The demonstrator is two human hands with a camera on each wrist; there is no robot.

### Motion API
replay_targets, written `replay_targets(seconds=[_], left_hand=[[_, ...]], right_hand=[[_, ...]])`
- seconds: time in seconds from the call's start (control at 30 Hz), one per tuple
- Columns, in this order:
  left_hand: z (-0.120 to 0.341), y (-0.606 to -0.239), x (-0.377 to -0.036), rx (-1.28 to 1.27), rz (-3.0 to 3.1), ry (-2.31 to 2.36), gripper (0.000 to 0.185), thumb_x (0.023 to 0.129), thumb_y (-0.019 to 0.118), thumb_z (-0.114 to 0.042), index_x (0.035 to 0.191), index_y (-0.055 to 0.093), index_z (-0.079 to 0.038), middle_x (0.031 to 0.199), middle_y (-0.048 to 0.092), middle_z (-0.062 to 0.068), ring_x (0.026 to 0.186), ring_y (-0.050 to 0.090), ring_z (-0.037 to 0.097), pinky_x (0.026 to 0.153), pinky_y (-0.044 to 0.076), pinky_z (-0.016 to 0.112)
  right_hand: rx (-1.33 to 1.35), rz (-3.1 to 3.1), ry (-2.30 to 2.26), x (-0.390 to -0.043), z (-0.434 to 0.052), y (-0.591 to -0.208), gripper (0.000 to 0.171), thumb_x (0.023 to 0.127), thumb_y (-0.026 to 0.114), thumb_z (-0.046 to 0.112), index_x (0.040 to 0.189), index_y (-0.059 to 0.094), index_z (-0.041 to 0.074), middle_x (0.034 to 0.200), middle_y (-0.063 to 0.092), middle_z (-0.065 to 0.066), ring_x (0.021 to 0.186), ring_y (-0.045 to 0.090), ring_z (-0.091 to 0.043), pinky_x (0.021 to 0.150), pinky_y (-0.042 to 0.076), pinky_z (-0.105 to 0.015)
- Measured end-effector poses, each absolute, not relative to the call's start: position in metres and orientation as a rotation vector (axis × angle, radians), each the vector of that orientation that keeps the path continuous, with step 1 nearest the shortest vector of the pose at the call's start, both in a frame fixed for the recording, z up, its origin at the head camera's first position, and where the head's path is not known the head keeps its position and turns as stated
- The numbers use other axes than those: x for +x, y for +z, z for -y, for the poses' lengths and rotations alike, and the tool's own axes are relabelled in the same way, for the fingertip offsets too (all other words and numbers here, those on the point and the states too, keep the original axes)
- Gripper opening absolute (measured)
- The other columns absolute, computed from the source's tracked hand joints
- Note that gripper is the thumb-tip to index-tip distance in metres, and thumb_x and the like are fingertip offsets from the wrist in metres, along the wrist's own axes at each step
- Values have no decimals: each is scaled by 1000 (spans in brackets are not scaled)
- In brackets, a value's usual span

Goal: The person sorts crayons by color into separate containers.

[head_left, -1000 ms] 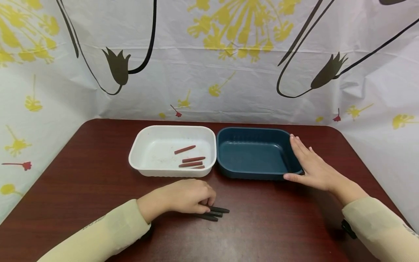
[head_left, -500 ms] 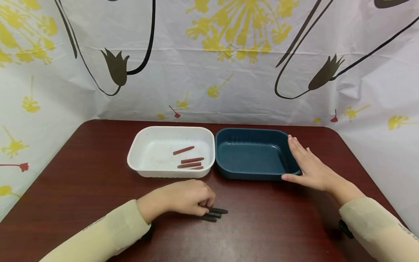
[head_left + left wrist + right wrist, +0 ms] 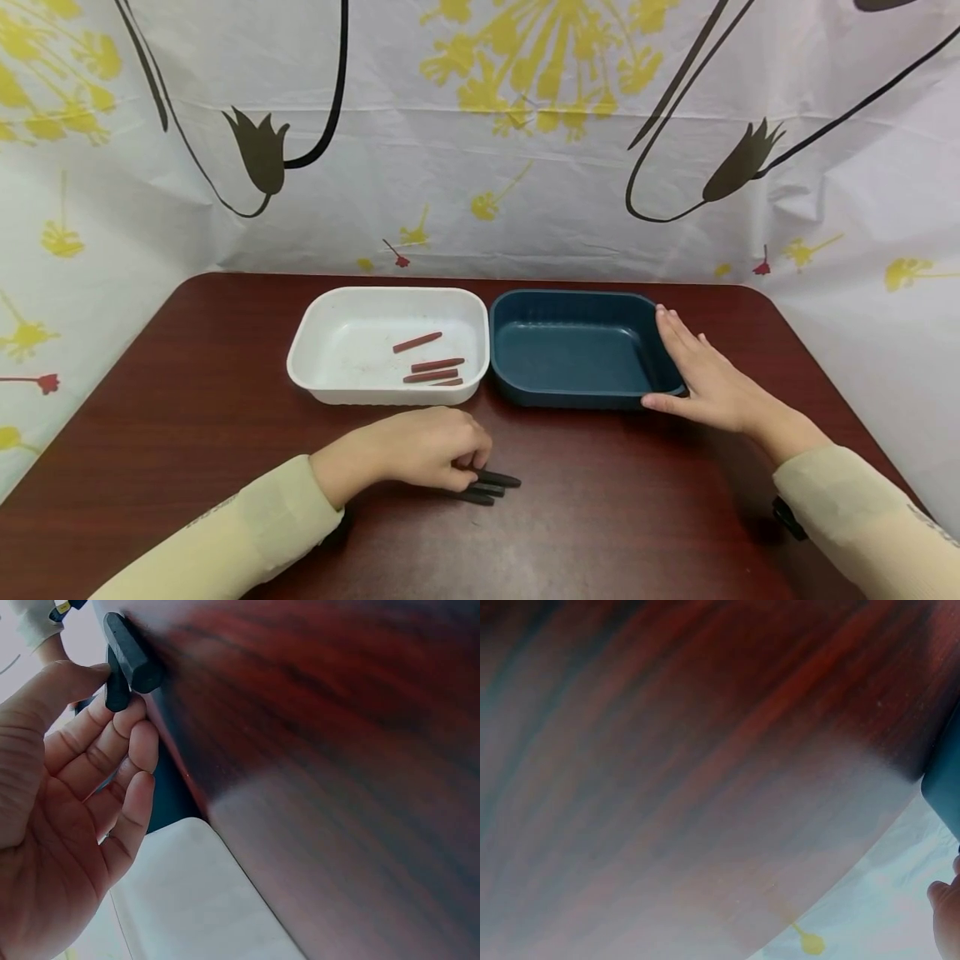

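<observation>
My left hand [image 3: 416, 446] is low over the table in front of the white bin [image 3: 390, 397]. Its thumb and index finger pinch a black crayon [image 3: 115, 694], seen in the left wrist view. Right beside that one lies another black crayon [image 3: 135, 654]. In the head view, several black crayon ends [image 3: 501, 478] stick out past the fingertips; the rest is hidden under the hand. My right hand [image 3: 712, 387] rests on the right end of the dark blue bin [image 3: 577, 392], fingers straight and thumb at the front corner.
Several red crayons [image 3: 435, 365] lie inside the white bin, toward its right side. Both bins stand side by side at the back of the dark wooden table [image 3: 600, 517]. A patterned white sheet [image 3: 450, 167] hangs behind and along both sides.
The whole head view has shifted slightly left. Both hands, the bins and the crayons keep their places relative to each other.
</observation>
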State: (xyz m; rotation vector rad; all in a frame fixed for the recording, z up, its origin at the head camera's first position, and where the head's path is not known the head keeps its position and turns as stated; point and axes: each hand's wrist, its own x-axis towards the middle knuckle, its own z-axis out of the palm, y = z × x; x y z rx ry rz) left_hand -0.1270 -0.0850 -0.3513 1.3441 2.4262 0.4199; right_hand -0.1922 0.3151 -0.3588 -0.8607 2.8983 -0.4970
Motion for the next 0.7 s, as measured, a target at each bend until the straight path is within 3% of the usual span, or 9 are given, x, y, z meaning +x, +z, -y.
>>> replay_targets(seconds=[0.7], left_hand=[[88, -342, -128, 1463, -2499, 420, 6, 87, 68, -17, 83, 63, -18, 71, 52, -8, 70, 46, 3, 63, 39, 14]], right_hand=[[-857, -2908, -512, -193, -314, -361, 112, 87, 71, 46, 160, -6, 8, 168, -3, -14, 156, -3, -33, 114, 12, -73]])
